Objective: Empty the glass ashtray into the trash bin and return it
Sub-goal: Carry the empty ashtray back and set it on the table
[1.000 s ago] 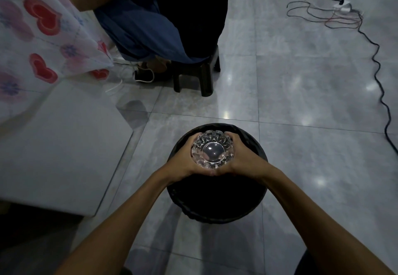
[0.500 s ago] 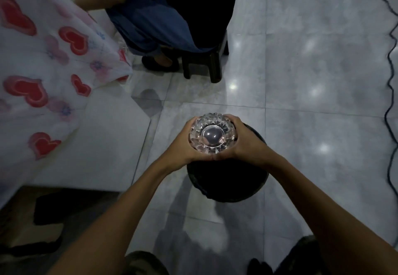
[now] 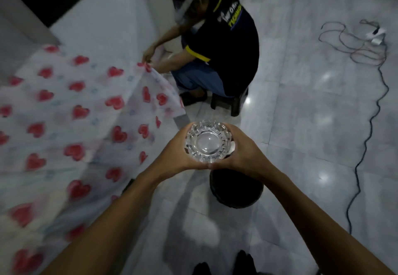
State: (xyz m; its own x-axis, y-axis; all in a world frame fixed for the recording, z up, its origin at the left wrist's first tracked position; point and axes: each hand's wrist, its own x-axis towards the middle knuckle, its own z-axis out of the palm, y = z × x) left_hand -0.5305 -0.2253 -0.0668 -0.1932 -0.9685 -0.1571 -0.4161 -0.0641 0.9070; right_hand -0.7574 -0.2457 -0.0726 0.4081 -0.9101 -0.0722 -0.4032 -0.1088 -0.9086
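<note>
The cut-glass ashtray (image 3: 208, 142) is upright and looks empty, held between both hands at chest height. My left hand (image 3: 172, 154) cups its left side and my right hand (image 3: 245, 152) cups its right side, with the fingers meeting under it. The black trash bin (image 3: 236, 193) stands on the tiled floor below and slightly right of the ashtray, partly hidden by my right wrist.
A table with a white cloth printed with red hearts (image 3: 71, 128) fills the left. A person in a dark shirt (image 3: 224, 50) sits on a low black stool (image 3: 234, 102) ahead, holding the cloth's corner. Cables (image 3: 366, 124) trail over the floor at right.
The ashtray has risen up and away from above the bin, still in both hands. The view has lifted, so the bin looks smaller and lower and the seated person is in full view.
</note>
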